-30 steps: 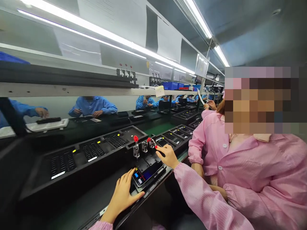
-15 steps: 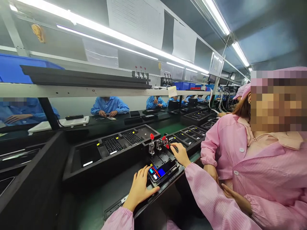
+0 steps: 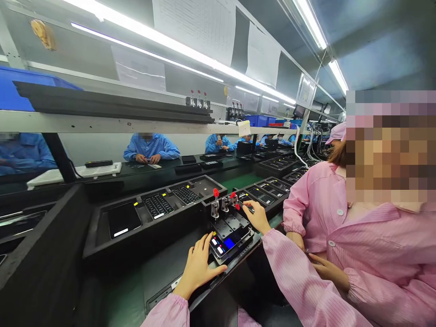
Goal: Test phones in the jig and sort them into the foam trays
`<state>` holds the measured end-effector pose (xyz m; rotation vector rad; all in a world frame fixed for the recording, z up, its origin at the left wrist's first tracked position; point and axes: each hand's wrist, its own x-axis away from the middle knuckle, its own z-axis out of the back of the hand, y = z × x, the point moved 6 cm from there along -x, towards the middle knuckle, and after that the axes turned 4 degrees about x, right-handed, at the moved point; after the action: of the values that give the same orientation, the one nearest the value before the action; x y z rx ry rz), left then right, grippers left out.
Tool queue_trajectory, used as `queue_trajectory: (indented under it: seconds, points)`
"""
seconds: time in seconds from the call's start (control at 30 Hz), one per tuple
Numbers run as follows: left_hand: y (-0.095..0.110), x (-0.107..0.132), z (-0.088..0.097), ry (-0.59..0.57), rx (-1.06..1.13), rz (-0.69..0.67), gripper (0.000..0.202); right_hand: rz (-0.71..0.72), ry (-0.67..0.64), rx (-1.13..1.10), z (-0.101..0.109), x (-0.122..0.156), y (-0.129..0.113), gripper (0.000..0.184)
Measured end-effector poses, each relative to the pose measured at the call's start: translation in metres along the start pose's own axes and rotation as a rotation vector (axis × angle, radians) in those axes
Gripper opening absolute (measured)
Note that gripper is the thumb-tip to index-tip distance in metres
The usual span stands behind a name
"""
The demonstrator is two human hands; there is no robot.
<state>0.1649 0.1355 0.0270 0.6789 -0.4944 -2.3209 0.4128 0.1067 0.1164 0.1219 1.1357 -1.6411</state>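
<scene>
A black clamp fixture sits at the near edge of the bench and holds a small device with a lit blue screen. Red-handled toggle clamps stand at the fixture's far end. My left hand rests open against the fixture's left side, fingers spread beside the lit screen. My right hand is at the fixture's right far corner, fingers curled near the red clamp handle; what they grip is hidden.
Long black trays with phones in slots run along the bench. A co-worker in pink sits close on my right. Workers in blue sit across the line under a shelf with stacked trays.
The camera has swung left, then steadied. My left hand stays beside the fixture and my right hand stays by the red clamp. The co-worker's hands have shifted slightly.
</scene>
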Motion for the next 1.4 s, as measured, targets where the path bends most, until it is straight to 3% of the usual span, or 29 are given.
queue_trajectory:
  seconds: [0.3, 0.6, 1.07, 1.4]
  points:
    - [-0.004, -0.004, -0.002, -0.01, -0.057, -0.011, 0.095, -0.248, -0.152, 0.012, -0.017, 0.015, 0.046, 0.028]
    - [-0.014, -0.014, -0.011, -0.004, -0.15, 0.01, 0.103, -0.358, -0.179, 0.091, -0.014, 0.019, 0.051, 0.03]
    - [-0.033, -0.02, -0.019, -0.028, -0.165, 0.056, 0.107, -0.322, -0.145, 0.14, -0.005, 0.034, 0.056, 0.03]
    - [-0.012, -0.01, -0.008, -0.01, -0.115, 0.011, 0.102, -0.095, -0.166, 0.005, -0.013, 0.009, 0.03, 0.034]
